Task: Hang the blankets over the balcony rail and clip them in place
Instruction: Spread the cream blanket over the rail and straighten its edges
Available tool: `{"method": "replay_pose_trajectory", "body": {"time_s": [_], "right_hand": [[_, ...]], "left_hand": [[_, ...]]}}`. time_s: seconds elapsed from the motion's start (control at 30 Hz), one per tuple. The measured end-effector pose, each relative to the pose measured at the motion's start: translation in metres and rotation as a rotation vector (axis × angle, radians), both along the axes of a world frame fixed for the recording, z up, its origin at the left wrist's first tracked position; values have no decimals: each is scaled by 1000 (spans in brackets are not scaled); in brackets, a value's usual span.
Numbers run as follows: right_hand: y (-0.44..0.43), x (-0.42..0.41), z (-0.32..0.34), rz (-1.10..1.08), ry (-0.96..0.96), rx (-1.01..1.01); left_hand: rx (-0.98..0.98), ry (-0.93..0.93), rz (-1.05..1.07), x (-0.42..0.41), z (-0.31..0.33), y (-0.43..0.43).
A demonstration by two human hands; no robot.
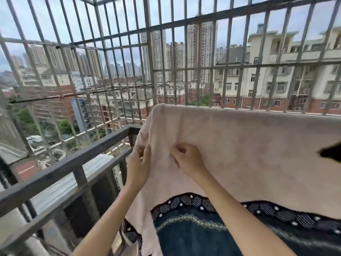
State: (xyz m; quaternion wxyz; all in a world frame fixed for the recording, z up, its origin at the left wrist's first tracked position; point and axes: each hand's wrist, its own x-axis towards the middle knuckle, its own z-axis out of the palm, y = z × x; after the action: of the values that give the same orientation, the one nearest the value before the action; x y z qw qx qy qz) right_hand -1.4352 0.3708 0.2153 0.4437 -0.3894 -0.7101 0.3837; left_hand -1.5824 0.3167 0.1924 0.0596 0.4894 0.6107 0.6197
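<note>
where the blanket hangs: head view, one blanket (249, 145) draped over the top of the balcony rail (60, 163), covering it from the corner rightward to the frame's edge
blanket faces: two show, a pale pink one uppermost and a dark blue face (184, 228) lower down, near the person
border: one dark band (193, 200) with white dots and striped shapes, running between the pink and the blue
dark patch: one, at the right edge of the pink cloth (330, 153); what it is, cannot tell
rail, bare part: one dark metal top bar running left and toward the camera from the corner, with posts beneath it
hands: two, both bare-armed, close together on the pink cloth near the blanket's left edge, just below the rail's corner
left hand (140, 161): thumb and fingers curled, pinching the blanket's left edge
right hand (186, 159): fingers curled into the cloth, gripping a small bunch of it, with creases spreading from the grip
grille (228, 52): one cage of grey metal bars rising above and beyond the rail, upright bars crossed by several horizontal ones
beyond: many buildings (276, 71), low brick-and-cream blocks near and tall towers far off
</note>
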Motion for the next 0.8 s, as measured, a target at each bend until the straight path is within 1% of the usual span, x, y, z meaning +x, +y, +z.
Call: {"method": "replay_pose_trajectory", "body": {"time_s": [0.07, 0.13, 0.23, 0.37, 0.5, 0.6, 0.67, 0.77, 0.8], "right_hand": [[-2, 5, -4, 47, 1, 1], [-7, 12, -13, 85, 11, -8], [-10, 32, -32, 79, -21, -37], [-15, 77, -68, 42, -152, -116], [-33, 142, -108, 3, -150, -275], [-52, 198, -139, -68, -179, -379], [-66, 238, -158, -120, -192, -428], [-85, 297, -179, -192, -182, -500], [-91, 316, -184, -224, -174, -515]], "left_hand": [[53, 27, 10, 12, -3, -2], [62, 63, 10, 14, -12, -4], [-22, 118, 31, 16, -36, -5], [-268, 178, 22, 39, -79, -13], [-592, 79, -20, 73, -135, -24], [-827, 81, -119, 110, -173, -30], [-908, 79, -217, 147, -183, -36], [-969, 156, -360, 210, -190, -37], [-970, 143, -396, 230, -190, -37]]}}
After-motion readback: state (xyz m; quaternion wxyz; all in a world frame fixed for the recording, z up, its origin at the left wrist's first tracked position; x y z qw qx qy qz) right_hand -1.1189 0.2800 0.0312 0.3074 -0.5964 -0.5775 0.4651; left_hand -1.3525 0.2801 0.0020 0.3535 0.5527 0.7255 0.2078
